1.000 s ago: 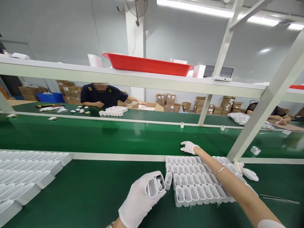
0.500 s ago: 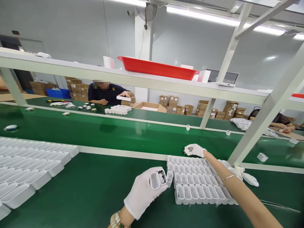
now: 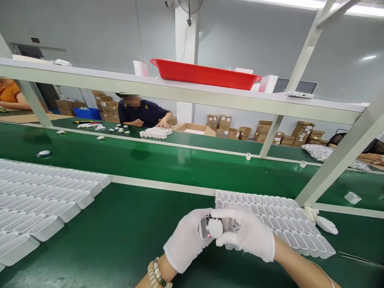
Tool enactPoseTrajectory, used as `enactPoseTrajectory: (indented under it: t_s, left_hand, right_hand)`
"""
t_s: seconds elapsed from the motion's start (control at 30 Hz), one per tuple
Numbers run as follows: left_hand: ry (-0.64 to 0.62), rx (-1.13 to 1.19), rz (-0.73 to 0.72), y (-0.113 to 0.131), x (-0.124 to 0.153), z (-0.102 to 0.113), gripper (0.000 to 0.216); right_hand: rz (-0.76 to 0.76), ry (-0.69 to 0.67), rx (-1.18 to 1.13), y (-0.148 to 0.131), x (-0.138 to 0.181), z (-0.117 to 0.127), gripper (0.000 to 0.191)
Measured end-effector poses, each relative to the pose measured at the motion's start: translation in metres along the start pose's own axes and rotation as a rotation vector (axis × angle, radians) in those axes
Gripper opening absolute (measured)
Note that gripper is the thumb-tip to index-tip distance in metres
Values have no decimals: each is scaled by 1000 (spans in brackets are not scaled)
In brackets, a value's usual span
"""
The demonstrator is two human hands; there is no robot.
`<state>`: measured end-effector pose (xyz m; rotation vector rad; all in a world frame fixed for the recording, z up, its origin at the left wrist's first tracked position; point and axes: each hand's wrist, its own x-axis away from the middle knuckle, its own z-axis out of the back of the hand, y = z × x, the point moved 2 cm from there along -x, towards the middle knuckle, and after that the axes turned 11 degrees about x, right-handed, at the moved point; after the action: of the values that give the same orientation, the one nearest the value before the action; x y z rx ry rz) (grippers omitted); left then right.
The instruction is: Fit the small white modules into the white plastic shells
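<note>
1. Low at 6 o'clock, the gloved left hand (image 3: 187,240) grips a small white case (image 3: 210,229) above the green worktop (image 3: 120,240).
2. From 4 o'clock, the right hand (image 3: 249,234) pinches the same case, fingers closed on its front.
3. Case rows (image 3: 288,224) lie just behind the hands, toward 3 o'clock; trays (image 3: 45,200) sit at 9 o'clock.

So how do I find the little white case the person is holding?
Start at the near green table, beside the block of white cases standing in rows. The gloved left hand and right hand meet there around one small white case. It alone is off the table, not in a row, with a round white piece against it.
</note>
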<state>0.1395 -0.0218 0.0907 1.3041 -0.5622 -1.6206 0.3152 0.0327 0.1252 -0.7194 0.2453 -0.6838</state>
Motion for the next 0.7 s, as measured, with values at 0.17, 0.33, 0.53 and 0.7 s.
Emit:
enactPoseTrajectory:
  t_s: [0.17,0.33,0.53,0.7]
  left_hand:
    - [-38,-16,-21,11,-4,1,13]
    - [-59,-19,-38,7,-4,0,3]
    - [-87,-23,-9,9,-5,0,3]
    - [-132,4,10,7,-5,-2,5]
  right_hand:
    - [22,-23,51,-24,-1,5,32]
    - [-24,-27,162,-32,-4,7,13]
    - [-34,-55,181,-21,-3,0,9]
    - [-21,-4,272,-13,0,-3,14]
